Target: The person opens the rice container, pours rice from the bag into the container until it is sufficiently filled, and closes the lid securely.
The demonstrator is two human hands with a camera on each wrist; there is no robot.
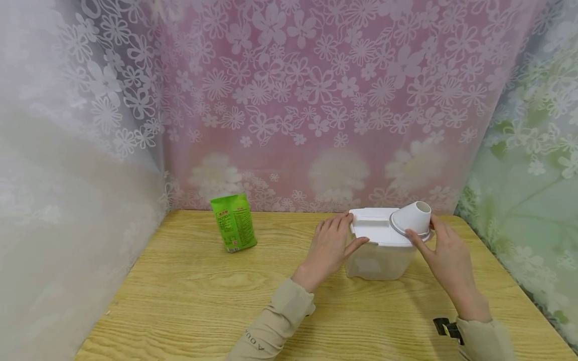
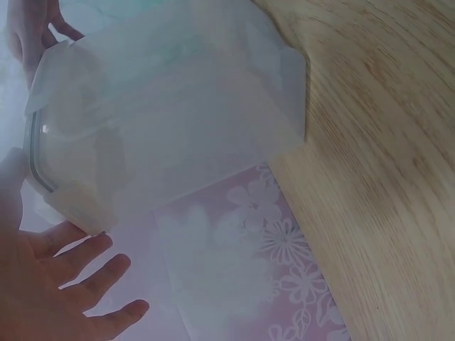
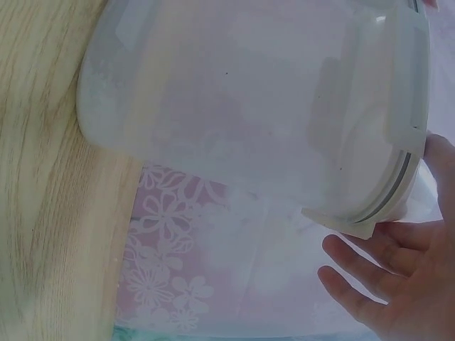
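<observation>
A translucent plastic storage container [image 1: 381, 260] with a white lid [image 1: 372, 231] stands on the table's right half. From the lid's right end rises a white cone-shaped piece [image 1: 412, 219] with a round hole at its top. My left hand [image 1: 328, 245] holds the lid's left end, thumb on the near edge and fingers at the far corner. My right hand [image 1: 451, 258] holds the lid's right end beside the cone, thumb at the near side, fingers partly hidden behind. In the right wrist view, a clip flap [image 3: 341, 224] sticks out by my index finger.
A green printed packet [image 1: 235, 223] stands upright at the back left of the wooden table [image 1: 194, 301]. Flowered curtains [image 1: 280, 100] hang behind and on both sides. A black object [image 1: 444, 327] shows by the right sleeve.
</observation>
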